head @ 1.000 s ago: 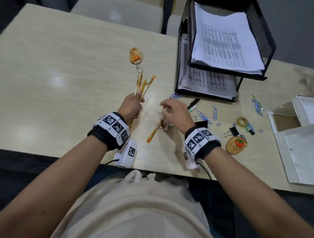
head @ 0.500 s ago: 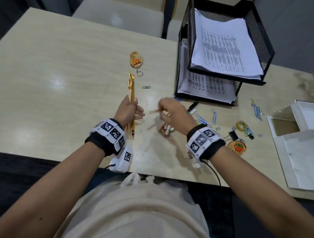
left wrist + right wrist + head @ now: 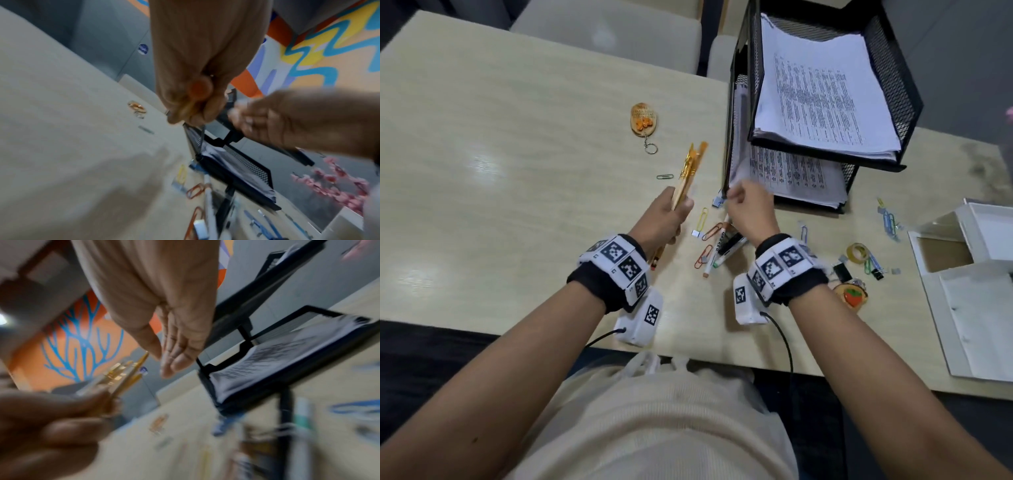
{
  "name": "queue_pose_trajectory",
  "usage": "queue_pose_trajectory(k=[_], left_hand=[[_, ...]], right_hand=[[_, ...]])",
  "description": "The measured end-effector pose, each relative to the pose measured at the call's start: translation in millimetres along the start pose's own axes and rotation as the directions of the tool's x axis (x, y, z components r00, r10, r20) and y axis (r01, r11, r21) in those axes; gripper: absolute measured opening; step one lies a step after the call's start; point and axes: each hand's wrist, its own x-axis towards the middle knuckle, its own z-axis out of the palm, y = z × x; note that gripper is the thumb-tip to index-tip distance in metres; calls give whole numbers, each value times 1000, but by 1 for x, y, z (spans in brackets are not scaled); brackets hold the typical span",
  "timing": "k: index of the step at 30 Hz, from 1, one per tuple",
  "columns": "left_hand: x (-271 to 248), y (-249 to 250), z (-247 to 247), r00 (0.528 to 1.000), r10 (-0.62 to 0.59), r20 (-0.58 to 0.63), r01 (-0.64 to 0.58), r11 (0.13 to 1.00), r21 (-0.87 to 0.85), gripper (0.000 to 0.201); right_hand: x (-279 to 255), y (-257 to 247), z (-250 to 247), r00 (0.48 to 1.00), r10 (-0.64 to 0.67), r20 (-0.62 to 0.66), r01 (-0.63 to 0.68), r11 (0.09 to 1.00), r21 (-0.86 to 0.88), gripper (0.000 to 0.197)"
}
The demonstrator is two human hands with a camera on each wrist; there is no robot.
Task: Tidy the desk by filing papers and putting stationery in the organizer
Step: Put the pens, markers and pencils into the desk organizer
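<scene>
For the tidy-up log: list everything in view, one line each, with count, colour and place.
Desk: one, pale wood grain.
Mesh paper tray: one, black, two tiers, far right.
Printed papers: two white stacks, one per tier.
Pencils: a bunch, orange-yellow, in left hand.
Oval keychains: two, orange-brown, far centre and beside right wrist.
Markers: several, white and black, between the wrists.
Paper clips: many, mixed colours, scattered.
Tape roll: one, yellowish, right.
White box: one, open, right edge.
Hands: left grips pencils; right holds nothing, by the tray corner.
</scene>
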Motion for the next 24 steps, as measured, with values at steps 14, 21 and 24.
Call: queue_pose_trajectory(k=[14, 21, 24], left_hand=[[2, -23, 6, 981, -190, -39, 181, 968, -172, 27], [6, -24, 17, 975, -220, -26, 214, 967, -138, 29], [6, -24, 19, 975, -219, -27, 214, 970, -118, 30]], right_hand=[[-14, 23, 25, 960, 279, -12, -265, 895, -358, 35], [-24, 30, 28, 975, 222, 10, -194, 873, -447, 28], [-26, 33, 28, 976, 214, -39, -210, 878, -430, 35]])
